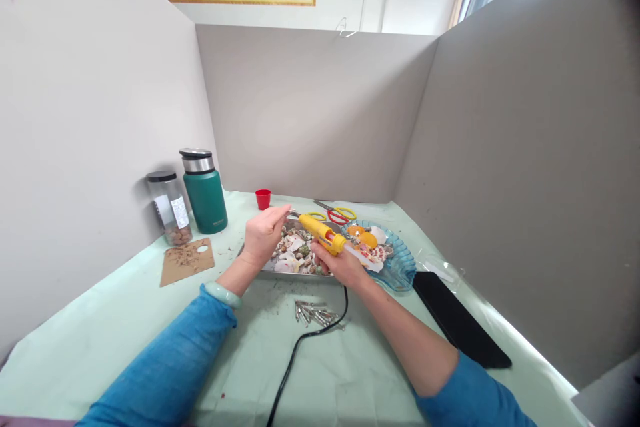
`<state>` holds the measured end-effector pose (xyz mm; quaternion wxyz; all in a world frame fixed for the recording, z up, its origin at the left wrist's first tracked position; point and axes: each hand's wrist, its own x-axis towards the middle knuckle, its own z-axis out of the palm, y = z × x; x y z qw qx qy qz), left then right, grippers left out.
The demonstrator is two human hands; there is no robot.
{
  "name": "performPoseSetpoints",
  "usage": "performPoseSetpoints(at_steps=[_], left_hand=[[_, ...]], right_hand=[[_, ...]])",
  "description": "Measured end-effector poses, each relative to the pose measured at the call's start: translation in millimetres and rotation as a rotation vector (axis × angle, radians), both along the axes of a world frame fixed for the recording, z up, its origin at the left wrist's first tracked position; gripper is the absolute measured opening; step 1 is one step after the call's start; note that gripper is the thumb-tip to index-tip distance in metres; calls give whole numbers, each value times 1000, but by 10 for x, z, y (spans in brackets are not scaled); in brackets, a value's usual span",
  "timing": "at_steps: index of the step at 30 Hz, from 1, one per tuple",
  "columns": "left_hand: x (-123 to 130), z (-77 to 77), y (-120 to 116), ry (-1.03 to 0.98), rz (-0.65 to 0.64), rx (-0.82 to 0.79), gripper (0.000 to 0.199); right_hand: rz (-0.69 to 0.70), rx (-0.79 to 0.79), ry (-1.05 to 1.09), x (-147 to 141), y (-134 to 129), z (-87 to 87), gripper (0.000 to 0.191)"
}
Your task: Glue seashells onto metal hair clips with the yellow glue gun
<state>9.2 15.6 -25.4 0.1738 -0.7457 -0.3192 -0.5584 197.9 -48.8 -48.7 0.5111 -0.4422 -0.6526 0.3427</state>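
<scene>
My right hand [340,263] is wrapped round a yellow glue gun [320,232], with a pale glue stick [363,257] sticking out of its back end. The gun's nozzle points up and left, close to the fingertips of my left hand [264,233]. Those fingers are pressed together; what they pinch, if anything, is too small to make out. Beneath both hands lies a metal tray [285,275] of mixed seashells [293,257]. Several silver metal clips [317,313] lie in a pile in front of it, beside the gun's black cord [300,340].
A blue glass plate [403,263] with shells stands right of the tray, near a black flat slab [460,320]. Scissors [343,215] and a red cup [263,199] are behind. At left stand a green flask [205,197], a jar [170,207] and a brown card [187,261]. Grey panels surround the table.
</scene>
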Motion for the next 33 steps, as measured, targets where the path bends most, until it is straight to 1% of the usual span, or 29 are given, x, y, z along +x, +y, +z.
performPoseSetpoints(at_steps=[8,13,18,22,29,33], left_hand=[[-6,10,3,24,-2,11,25],[-16,-18,25,43,6,22,26],[-32,-36,44,72,20,57,27],[-34,-27,36,79,34,41,29],[-18,12,13,-63,-12,-37,25],[1,12,3,-64,-20,-59,24]], right_hand=[[-24,-17,-3,1,21,-15,34],[-17,10,-12,-7,1,7,33],[-34,-1,-7,-12,-5,15,33],[-18,0,-27,-3,3,7,33],[-18,-9,-48,-1,-7,8,34],[-13,-18,-48,-4,-12,17,33]])
